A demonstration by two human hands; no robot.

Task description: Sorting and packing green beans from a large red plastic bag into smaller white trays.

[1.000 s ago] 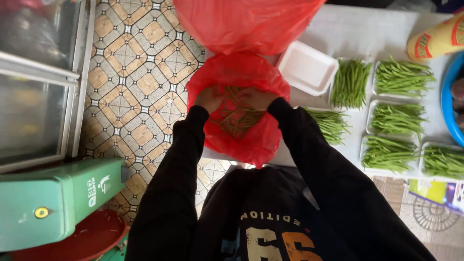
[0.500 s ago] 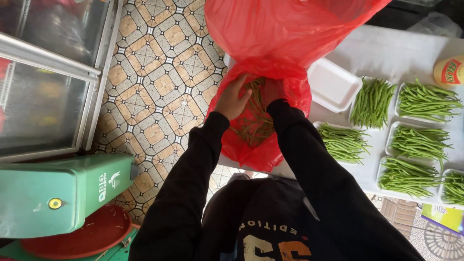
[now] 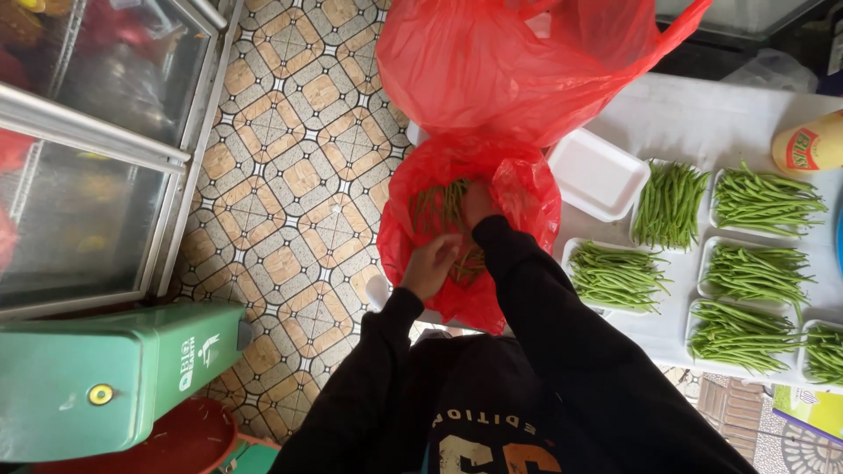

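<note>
A red plastic bag (image 3: 518, 189) of green beans (image 3: 435, 206) hangs open at the near left edge of a white table (image 3: 702, 118). My right hand (image 3: 479, 204) reaches down inside the bag among the beans; whether it grips any is hidden. My left hand (image 3: 430, 266) rests on the bag's near rim, fingers curled over the plastic. Both arms wear black sleeves.
A second red bag (image 3: 500, 66) bulges above the first. An empty white foam tray (image 3: 597, 175) lies beside it, then several trays of green beans (image 3: 755, 202) to the right. A yellow bottle (image 3: 808, 145) lies at far right. A green machine (image 3: 105, 377) and a glass cabinet (image 3: 79, 149) stand left on patterned tiles.
My left hand has drawn back from inside the bag to its near rim. My right hand stays deep in the beans. The view has shifted slightly.
</note>
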